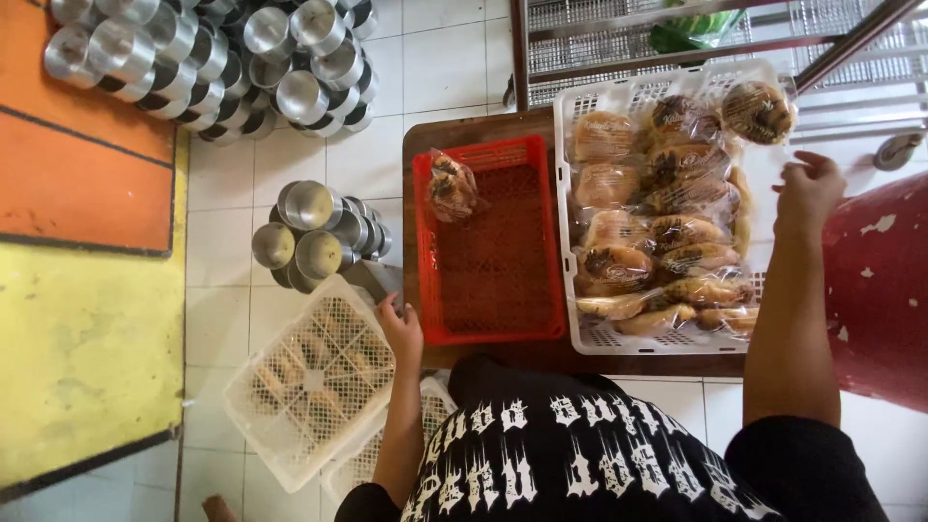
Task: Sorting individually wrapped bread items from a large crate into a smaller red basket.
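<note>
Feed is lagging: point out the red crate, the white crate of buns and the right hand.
red crate [503, 275], head view, bare mesh floor
white crate [590, 338], head view, floor corner
right hand [807, 188], head view, back

Bakery back room: white crate full of bagged buns, red crate on wooden table, stacked metal moulds on tiled floor.

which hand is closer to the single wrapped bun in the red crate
Left. The left hand is at the near left corner of the red crate, below the wrapped bun. The right hand is beyond the white crate, much farther away.
</note>
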